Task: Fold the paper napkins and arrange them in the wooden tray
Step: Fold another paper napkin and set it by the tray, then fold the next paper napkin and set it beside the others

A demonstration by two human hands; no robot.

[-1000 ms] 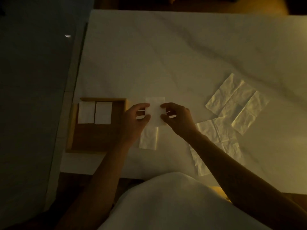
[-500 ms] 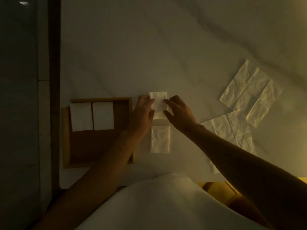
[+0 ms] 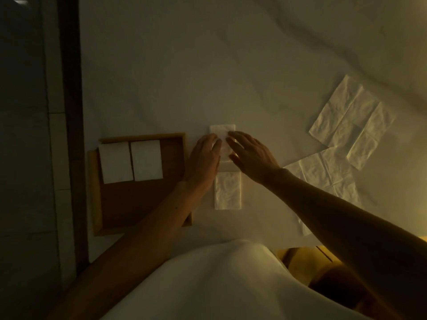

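Okay so, light: really dim and yellowish, small detail is hard to make out.
Table [image 3: 184, 65]: pale, marble-looking top that fills most of the frame.
Napkin strip [image 3: 227, 190]: long narrow white paper napkin lying flat at centre frame, just right of the tray, running top to bottom. The upper end looks brighter, maybe a doubled layer, can't tell for sure.
Left hand [image 3: 203, 158]: palm down, fingers stretched out fairly straight, tips pressing the left side of the strip's upper part. Not curled round anything.
Right hand [image 3: 251, 155]: palm down, fingers spread and flat, pressing the right side of that same upper part. Nothing pinched that I can see.
Wooden tray [image 3: 138, 204]: square, left of centre, close to the table's left edge. The left forearm crosses over its lower right corner.
Folded napkins [image 3: 115, 161]: two neat white rectangles side by side in the tray's upper left, right up against the top wall, edges touching or as good as.
Upper unfolded napkin [image 3: 351, 121]: crinkly open sheet at the right of the frame, lying on a diagonal.
Lower unfolded napkin [image 3: 323, 176]: another open sheet just below it, corners meeting, partly hidden under the right forearm.
White garment [image 3: 208, 285]: bottom centre, the person's own clothing.
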